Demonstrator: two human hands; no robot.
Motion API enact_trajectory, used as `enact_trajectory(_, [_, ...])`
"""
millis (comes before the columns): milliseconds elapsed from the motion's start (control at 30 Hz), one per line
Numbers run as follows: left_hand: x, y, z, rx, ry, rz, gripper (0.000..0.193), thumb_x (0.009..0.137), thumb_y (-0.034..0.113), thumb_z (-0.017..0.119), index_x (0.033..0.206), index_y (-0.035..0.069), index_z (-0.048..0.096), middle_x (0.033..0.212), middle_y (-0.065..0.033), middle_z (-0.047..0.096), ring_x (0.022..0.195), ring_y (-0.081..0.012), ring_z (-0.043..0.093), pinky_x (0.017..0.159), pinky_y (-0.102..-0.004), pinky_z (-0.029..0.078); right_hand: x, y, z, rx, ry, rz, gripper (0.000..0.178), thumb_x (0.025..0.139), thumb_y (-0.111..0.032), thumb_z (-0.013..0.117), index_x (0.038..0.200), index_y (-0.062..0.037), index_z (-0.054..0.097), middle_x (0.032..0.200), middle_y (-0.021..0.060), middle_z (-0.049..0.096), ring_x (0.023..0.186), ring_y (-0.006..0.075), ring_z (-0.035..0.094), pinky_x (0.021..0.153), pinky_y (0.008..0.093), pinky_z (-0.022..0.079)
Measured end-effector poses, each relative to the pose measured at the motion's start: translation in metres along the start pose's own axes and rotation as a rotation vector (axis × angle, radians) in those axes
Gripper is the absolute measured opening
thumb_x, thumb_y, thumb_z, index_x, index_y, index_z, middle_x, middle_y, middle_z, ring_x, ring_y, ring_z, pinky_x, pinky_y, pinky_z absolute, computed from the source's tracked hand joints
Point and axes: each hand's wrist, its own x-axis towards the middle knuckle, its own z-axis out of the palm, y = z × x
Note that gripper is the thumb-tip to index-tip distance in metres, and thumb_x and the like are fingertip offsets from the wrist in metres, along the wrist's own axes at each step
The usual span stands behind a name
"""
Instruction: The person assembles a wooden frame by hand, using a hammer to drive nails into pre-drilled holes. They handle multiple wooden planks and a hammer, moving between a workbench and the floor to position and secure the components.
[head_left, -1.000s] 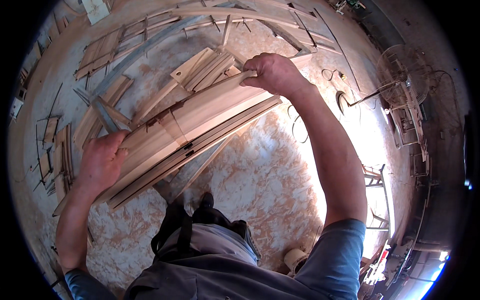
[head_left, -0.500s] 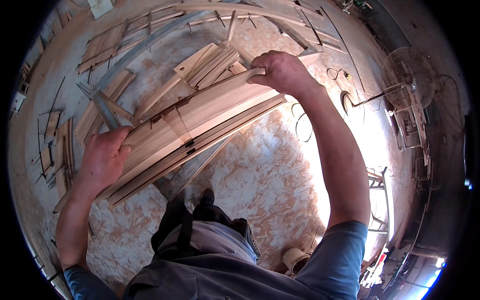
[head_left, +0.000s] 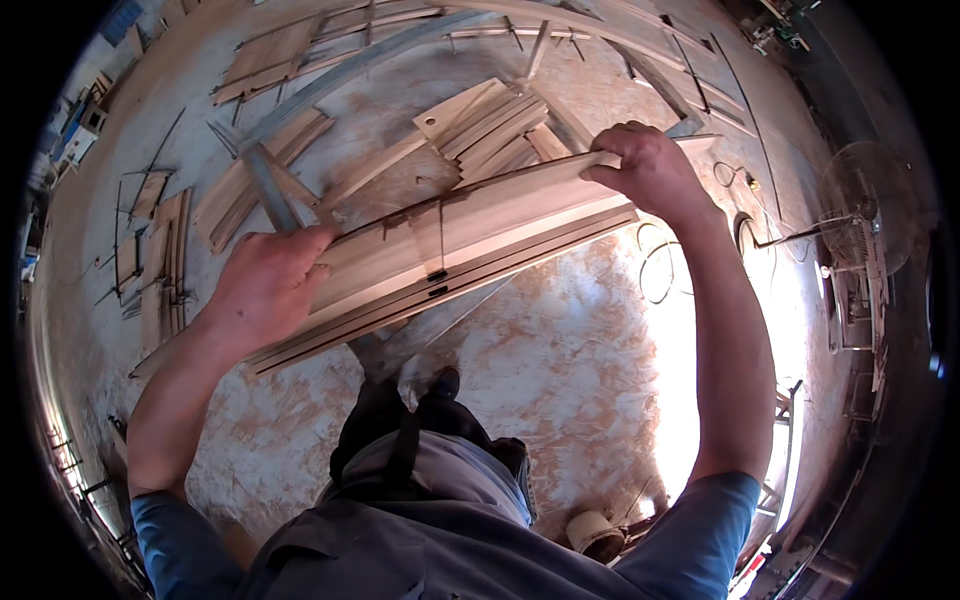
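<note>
A long pale wooden board [head_left: 500, 207] with a rough dark far edge spans the space before me, tilted, its right end farther away. My left hand [head_left: 272, 283] is closed on its far edge toward the left. Toward the right end, my right hand [head_left: 648, 172] grips the same edge, thumb on the near face and fingers curled over the far side. A darker band crosses the board left of its middle. Along its near side lie narrower wooden strips [head_left: 540, 257] with small dark slots; whether they are joined to the board I cannot tell.
Stacked boards [head_left: 500, 125] lie beyond, beside a grey metal frame [head_left: 270, 190]. More planks [head_left: 165, 270] and clamps lie at left. A standing fan [head_left: 862, 200] and looped cable [head_left: 655, 265] are at right. A pale bucket [head_left: 594, 535] stands near my body.
The scene has shifted rightward in view. The board now slopes less steeply across the picture, and both hands keep their hold on its far edge.
</note>
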Motion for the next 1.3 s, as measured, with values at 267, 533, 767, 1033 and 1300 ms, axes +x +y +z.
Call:
enact_trajectory(267, [0.001,-0.007,0.004,-0.012,0.037,0.056,0.027,0.079,0.007,0.062,0.105,0.002,0.059,0.085,-0.0222,0.063,0.082,-0.0423,0.061,0.068,-0.0485,0.049,-0.001,-0.005,0.000,0.047,0.064,-0.028,0.028,0.074,-0.019,0.080,0.093,-0.0025,0.068,0.087,0.0123,0.066,0.083,0.0300,0.063,0.074,0.0385,0.050])
enact_trajectory(533, [0.002,-0.009,0.006,-0.004,0.054,0.066,0.026,0.080,0.007,0.063,0.105,0.002,0.060,0.085,-0.0216,0.064,0.081,-0.0419,0.062,0.067,-0.0477,0.049,-0.001,-0.005,0.006,0.046,0.123,-0.084,0.027,0.072,-0.016,0.080,0.089,-0.0004,0.066,0.085,0.0128,0.066,0.083,0.0313,0.062,0.076,0.0400,0.049])
enact_trajectory(767, [-0.001,-0.013,-0.002,0.099,0.002,-0.010,0.030,0.079,0.014,0.065,0.107,0.003,0.060,0.084,-0.0214,0.065,0.080,-0.0396,0.064,0.070,-0.0472,0.050,0.002,-0.006,0.007,0.005,0.099,-0.089,0.027,0.071,-0.013,0.080,0.089,0.0005,0.064,0.085,0.0134,0.065,0.083,0.0327,0.060,0.078,0.0409,0.048])
enact_trajectory(1033, [-0.029,-0.037,-0.011,0.169,-0.075,-0.206,0.026,0.082,0.023,0.065,0.101,0.005,0.062,0.078,-0.0175,0.067,0.080,-0.0361,0.065,0.073,-0.0464,0.050,0.005,-0.011,0.008,-0.015,0.104,-0.122,0.027,0.071,-0.012,0.079,0.088,0.0007,0.063,0.083,0.0132,0.064,0.084,0.0329,0.059,0.078,0.0409,0.047])
enact_trajectory(1300, [-0.037,-0.040,-0.007,0.155,-0.066,-0.197,0.021,0.080,0.021,0.069,0.092,0.004,0.064,0.072,-0.0173,0.064,0.076,-0.0369,0.065,0.070,-0.0462,0.050,0.001,-0.013,0.012,0.029,0.095,-0.098,0.026,0.070,-0.013,0.079,0.087,-0.0018,0.063,0.081,0.0111,0.063,0.082,0.0306,0.059,0.079,0.0393,0.045])
